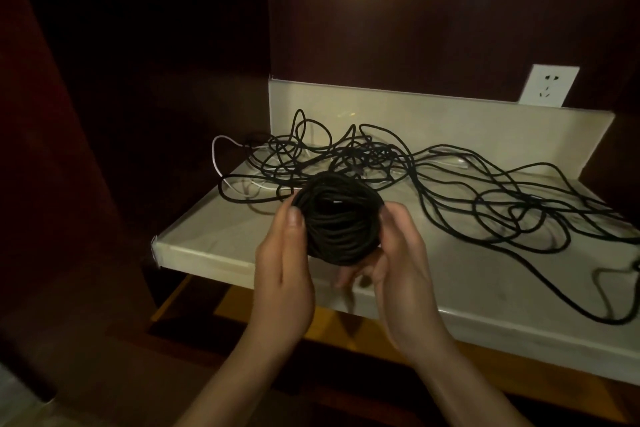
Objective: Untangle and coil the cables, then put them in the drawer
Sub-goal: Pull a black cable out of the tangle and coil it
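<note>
- Dark wood cabinet walls (433,10) all around, pretty dim lighting, w/ a pale worktop (221,236) set into the nook; it has a raised back edge and a thick front lip.
- White wall socket (549,86) sits just behind the back edge, upper right.
- Coiled black cable (337,217) is a tight round bundle, held up in the air over the front part of the worktop, approx. middle of the view.
- Left hand (284,267) grips the coil's left side, thumb up against the outer wraps, fingers curled round behind/under it.
- Right hand (398,253) cups the coil's right side and bottom, fingers curled under it; fingertips poke out below the bundle. So both hands are clamped on the same coil, close together.
- Loose black cable (485,198) is still a tangled mess, sprawled over the back and right of the worktop, loops standing up near the back edge, one strand trailing over the front lip at far right.
- Looks like the coil runs back into that tangle, but can't tell exactly where it joins.
- Thin white cable (216,163) is mixed into the tangle's left end, looping off the worktop's left side.
- Yellowish wood surface (346,326) shows under the worktop.
</note>
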`<state>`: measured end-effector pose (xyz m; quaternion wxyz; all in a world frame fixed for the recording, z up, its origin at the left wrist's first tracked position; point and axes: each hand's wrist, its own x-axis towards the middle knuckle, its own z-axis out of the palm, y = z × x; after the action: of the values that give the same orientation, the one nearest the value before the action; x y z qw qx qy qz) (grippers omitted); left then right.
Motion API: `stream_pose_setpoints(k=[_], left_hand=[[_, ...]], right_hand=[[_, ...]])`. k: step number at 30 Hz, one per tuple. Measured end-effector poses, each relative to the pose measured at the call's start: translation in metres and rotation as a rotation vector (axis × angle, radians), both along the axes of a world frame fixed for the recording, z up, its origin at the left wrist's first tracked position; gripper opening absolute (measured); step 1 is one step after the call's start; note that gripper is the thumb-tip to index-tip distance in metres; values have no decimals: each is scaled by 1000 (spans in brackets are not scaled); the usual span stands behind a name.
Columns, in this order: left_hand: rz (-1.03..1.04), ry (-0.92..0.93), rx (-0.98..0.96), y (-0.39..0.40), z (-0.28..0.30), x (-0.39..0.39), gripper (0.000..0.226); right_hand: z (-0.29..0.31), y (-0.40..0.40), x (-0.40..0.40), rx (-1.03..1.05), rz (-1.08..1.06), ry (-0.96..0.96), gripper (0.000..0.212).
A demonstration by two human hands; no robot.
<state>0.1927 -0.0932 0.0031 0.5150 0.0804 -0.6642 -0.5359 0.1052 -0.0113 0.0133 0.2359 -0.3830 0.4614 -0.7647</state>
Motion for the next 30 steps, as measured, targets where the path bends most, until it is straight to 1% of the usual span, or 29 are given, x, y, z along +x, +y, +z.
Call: stream_pose_setpoints(k=[2,5,6,8,9,11,13,15,17,21,26,28,30], left_hand=[[28,35,17,3,-6,0,36],[61,70,68,2,-12,1,48],[67,70,80,1,-12,2,50],[52,51,75,2,-9,2,44],[23,27,72,3,-7,3,40],[-51,-27,76,1,-4,7,39],[-88,-83,93,-6,-5,11,41],[-109,-125,130,-11,-10,18,42],[-114,-171,135,-13,-16,27,44],[-104,-286,80,-16,-37,52,45],[-116,-429,91,-27,-69,83,41],[-111,-487,84,-29,-79,91,38],[-87,-520,32,-29,-83,95,39]], right_hand=[[-1,-2,5,-9,-48,7,36],[-5,-3,8,13,-55,53,36],[-8,-4,8,19,-48,66,34],[-13,-4,2,21,-71,84,24],[-17,-4,-2,38,-93,101,22],[-18,-1,-6,94,-106,149,29],[-17,5,-7,140,-59,152,37],[-18,12,-6,163,-22,136,35],[-23,19,-3,166,3,138,35],[-44,31,9,186,112,137,41],[-89,28,28,350,165,98,59],[-100,27,34,384,170,72,55],[-100,26,35,406,197,42,54]])
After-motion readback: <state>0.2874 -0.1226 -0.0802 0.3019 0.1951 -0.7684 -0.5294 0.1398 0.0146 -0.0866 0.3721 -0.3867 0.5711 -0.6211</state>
